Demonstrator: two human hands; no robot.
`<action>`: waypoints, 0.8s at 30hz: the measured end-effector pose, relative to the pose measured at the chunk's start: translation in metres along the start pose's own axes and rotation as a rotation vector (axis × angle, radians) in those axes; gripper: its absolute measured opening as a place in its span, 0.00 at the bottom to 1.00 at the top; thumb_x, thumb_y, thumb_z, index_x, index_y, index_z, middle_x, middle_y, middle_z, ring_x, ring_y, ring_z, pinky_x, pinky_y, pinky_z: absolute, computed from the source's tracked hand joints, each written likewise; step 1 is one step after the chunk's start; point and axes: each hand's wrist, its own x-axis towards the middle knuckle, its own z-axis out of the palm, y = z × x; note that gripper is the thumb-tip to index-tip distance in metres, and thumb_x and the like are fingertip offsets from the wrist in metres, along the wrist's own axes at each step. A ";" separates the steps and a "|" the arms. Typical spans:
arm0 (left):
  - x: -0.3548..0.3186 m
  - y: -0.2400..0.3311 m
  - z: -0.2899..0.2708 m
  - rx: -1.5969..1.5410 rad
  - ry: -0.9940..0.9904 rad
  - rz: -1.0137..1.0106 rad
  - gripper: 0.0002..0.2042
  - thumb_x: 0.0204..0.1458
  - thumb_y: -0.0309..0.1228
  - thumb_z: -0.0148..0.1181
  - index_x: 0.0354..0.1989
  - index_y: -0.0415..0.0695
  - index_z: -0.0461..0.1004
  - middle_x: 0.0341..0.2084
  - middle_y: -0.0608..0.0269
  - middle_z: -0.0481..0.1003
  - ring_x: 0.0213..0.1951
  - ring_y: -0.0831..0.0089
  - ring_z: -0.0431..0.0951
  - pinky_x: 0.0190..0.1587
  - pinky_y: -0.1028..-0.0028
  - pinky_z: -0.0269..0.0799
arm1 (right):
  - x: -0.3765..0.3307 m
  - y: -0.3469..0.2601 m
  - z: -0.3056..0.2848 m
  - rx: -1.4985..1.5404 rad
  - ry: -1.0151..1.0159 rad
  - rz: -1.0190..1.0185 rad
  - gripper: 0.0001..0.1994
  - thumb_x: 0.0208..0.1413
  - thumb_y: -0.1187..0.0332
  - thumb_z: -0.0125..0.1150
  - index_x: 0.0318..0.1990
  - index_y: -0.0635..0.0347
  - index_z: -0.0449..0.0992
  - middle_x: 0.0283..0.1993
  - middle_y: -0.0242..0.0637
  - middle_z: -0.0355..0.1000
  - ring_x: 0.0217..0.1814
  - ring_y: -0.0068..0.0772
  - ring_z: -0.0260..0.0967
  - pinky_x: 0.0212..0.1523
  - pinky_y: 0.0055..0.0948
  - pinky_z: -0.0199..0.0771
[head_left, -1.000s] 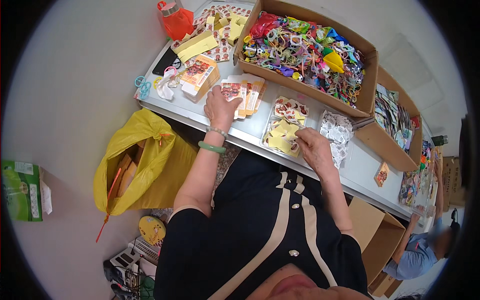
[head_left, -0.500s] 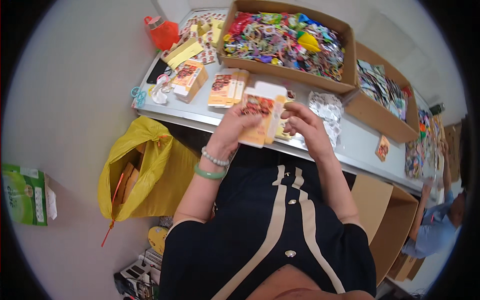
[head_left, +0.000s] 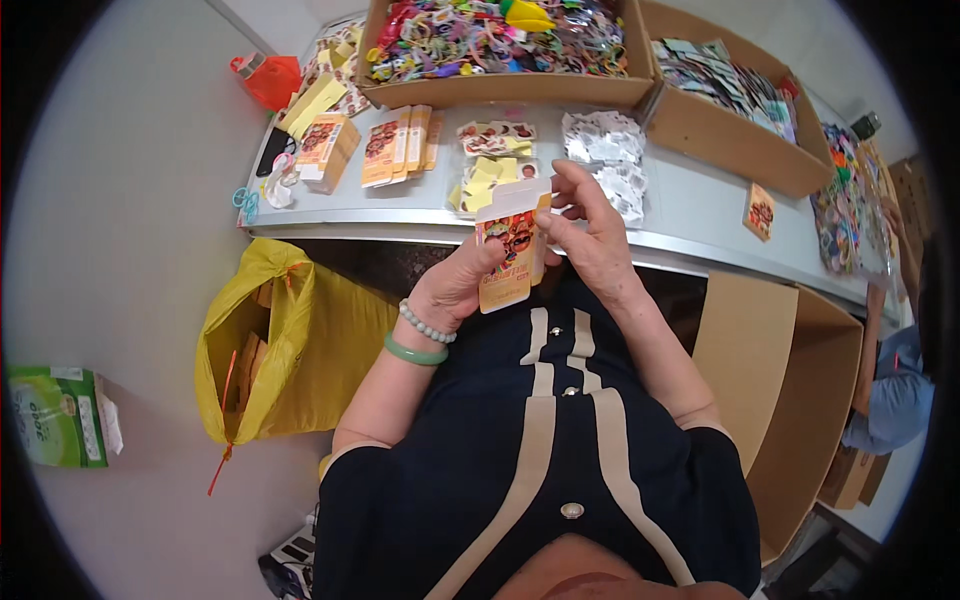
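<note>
A small orange-and-white printed carton (head_left: 508, 272) is held up in front of my body, its white top flap (head_left: 512, 197) standing open. My left hand (head_left: 452, 286) grips its left side, thumb across the printed front. My right hand (head_left: 596, 244) pinches the upper right edge near the flap; some of its fingers are hidden behind the carton. Beyond my hands, clear bags of yellow-and-white paper pieces (head_left: 492, 180) and silvery-white packets (head_left: 605, 140) lie on the table (head_left: 400, 212). Flat cartons (head_left: 385, 150) and a stack of similar cartons (head_left: 325, 150) are to the left.
Open cardboard boxes hold colourful trinkets (head_left: 480, 45) and flat packets (head_left: 725, 85). One carton (head_left: 759, 212) lies at the right. Scissors (head_left: 245, 203) lie at the table's left end. A yellow bag (head_left: 330, 350) and an open box (head_left: 810, 400) flank me. Another person's sleeve (head_left: 895, 395) shows far right.
The view has shifted, so the table sits higher in it. My right fingers, apart from the carton's edge before, now touch it. The carton has come lower, nearer my body.
</note>
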 end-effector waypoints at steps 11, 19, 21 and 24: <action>0.006 -0.015 0.012 0.519 0.313 0.108 0.34 0.38 0.33 0.73 0.53 0.40 0.61 0.46 0.63 0.68 0.44 0.78 0.70 0.43 0.79 0.69 | -0.020 -0.015 -0.001 0.081 -0.068 0.065 0.12 0.46 0.73 0.62 0.40 0.63 0.72 0.35 0.32 0.73 0.38 0.21 0.67 0.44 0.25 0.68; 0.014 -0.018 -0.012 0.268 0.273 0.137 0.23 0.56 0.40 0.54 0.54 0.37 0.62 0.44 0.59 0.72 0.44 0.73 0.74 0.47 0.74 0.71 | -0.010 0.024 -0.003 0.517 -0.064 0.353 0.15 0.51 0.71 0.60 0.46 0.64 0.69 0.39 0.30 0.72 0.41 0.16 0.67 0.43 0.20 0.68; 0.021 -0.021 -0.017 0.275 0.339 0.205 0.18 0.59 0.36 0.50 0.52 0.36 0.63 0.43 0.60 0.72 0.43 0.75 0.74 0.47 0.75 0.71 | -0.007 0.030 -0.004 0.479 -0.098 0.366 0.16 0.52 0.71 0.60 0.48 0.64 0.69 0.42 0.32 0.72 0.43 0.18 0.68 0.44 0.21 0.69; 0.035 -0.019 -0.024 0.307 0.377 0.323 0.16 0.59 0.35 0.51 0.48 0.36 0.65 0.42 0.61 0.73 0.42 0.78 0.73 0.46 0.76 0.71 | -0.001 0.032 -0.008 0.720 -0.103 0.415 0.16 0.52 0.71 0.60 0.49 0.63 0.68 0.44 0.33 0.72 0.44 0.20 0.69 0.46 0.22 0.70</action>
